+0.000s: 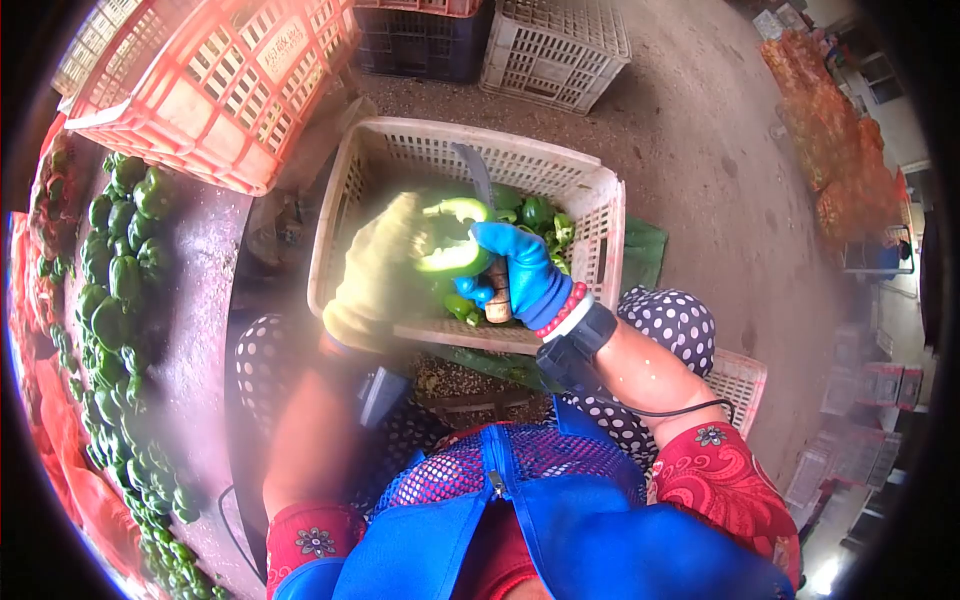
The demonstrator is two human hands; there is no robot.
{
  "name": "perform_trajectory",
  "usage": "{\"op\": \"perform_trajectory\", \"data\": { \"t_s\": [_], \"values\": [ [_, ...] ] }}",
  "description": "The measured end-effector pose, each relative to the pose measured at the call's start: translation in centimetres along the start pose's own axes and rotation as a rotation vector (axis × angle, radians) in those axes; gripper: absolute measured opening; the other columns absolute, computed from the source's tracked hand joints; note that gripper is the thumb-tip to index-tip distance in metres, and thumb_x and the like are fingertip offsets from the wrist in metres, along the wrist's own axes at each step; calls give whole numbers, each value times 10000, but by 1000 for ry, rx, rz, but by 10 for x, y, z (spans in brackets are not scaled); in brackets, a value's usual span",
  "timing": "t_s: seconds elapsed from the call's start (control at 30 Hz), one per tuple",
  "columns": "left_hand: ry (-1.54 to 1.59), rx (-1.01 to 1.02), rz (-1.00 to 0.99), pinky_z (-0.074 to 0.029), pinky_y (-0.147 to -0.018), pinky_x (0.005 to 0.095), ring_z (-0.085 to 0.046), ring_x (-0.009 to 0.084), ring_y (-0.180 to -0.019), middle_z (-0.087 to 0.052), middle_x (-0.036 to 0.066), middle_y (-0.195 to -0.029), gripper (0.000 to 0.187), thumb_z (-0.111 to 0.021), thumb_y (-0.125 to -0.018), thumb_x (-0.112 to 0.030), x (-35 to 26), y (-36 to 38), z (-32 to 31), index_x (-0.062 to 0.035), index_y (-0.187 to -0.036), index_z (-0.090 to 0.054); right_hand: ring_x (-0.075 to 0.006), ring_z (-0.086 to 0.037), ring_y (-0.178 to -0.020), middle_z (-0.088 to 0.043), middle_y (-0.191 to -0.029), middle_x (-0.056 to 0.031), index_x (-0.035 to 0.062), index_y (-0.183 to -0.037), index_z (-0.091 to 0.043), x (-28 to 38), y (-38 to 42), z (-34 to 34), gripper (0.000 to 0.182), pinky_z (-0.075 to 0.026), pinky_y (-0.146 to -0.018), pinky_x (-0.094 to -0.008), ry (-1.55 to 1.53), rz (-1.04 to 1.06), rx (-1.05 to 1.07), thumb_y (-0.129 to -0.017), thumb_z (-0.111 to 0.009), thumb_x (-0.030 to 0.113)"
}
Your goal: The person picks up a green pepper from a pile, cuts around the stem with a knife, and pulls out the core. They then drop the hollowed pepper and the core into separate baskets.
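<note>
My left hand (375, 270), in a pale yellow glove blurred at the edges, is closed on a green bell pepper (458, 262) that is cut open, its pale inside facing up. In my right hand (530, 268), covered by a blue glove, is a knife (497, 305) with a wooden handle. Its narrow curved blade points away from me, just right of the pepper. The right thumb reaches to the pepper's edge. Both hands are over a whitish plastic crate (480, 132), where green pepper pieces (540, 212) lie. Part of the crate's inside is hidden by my hands.
Several whole green peppers (125, 278) are spread in a long row on the left. A pink-orange crate (225, 90) stands at the upper left. Farther back are a dark crate (420, 42) and a whitish crate (555, 52). Filled orange net sacks (825, 130) stand far right.
</note>
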State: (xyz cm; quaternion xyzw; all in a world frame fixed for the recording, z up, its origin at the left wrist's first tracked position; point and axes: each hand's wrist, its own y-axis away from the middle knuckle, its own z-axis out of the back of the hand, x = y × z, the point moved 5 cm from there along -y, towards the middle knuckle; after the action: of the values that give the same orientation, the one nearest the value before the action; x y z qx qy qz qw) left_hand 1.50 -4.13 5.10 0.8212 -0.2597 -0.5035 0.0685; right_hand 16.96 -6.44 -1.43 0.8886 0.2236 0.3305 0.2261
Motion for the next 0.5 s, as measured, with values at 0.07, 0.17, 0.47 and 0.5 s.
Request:
{"op": "perform_trajectory", "data": {
  "t_s": [0.07,0.17,0.47,0.5],
  "values": [
    [122,29,-52,-551,-759,294,-646,153,-839,-679,83,-963,357,-634,-992,-364,-3,-1,-1,-21,-1089,-606,-176,-602,-615,-720,-990,-115,34,-1318,-594,4,3,-8,522,-474,-498,-300,42,6,51,-893,-691,322],
    [-302,-160,-482,-553,-741,319,-654,156,-799,-690,94,-939,358,-597,-1024,-311,-8,-10,17,10,-1183,-581,-185,-577,-586,-709,-1003,-147,27,-1357,-556,20,17,-26,614,-459,-477,-304,296,86,236,-883,-683,396],
    [-160,-63,-560,-530,-639,301,-609,165,-670,-653,93,-873,323,-501,-1059,-278,-97,75,51,-5,-1198,-601,-184,-592,-808,-663,-1121,-111,50,-1436,-483,139,56,-198,565,-483,-615,-314,445,697,619,-974,-601,352],
    [-137,-149,-522,-519,-666,286,-602,141,-703,-648,62,-872,306,-544,-1040,-276,-102,103,67,-15,-1177,-628,-172,-590,-805,-662,-1109,-99,58,-1421,-496,156,44,-222,547,-477,-614,-304,401,717,652,-972,-610,349]
  ]
}}
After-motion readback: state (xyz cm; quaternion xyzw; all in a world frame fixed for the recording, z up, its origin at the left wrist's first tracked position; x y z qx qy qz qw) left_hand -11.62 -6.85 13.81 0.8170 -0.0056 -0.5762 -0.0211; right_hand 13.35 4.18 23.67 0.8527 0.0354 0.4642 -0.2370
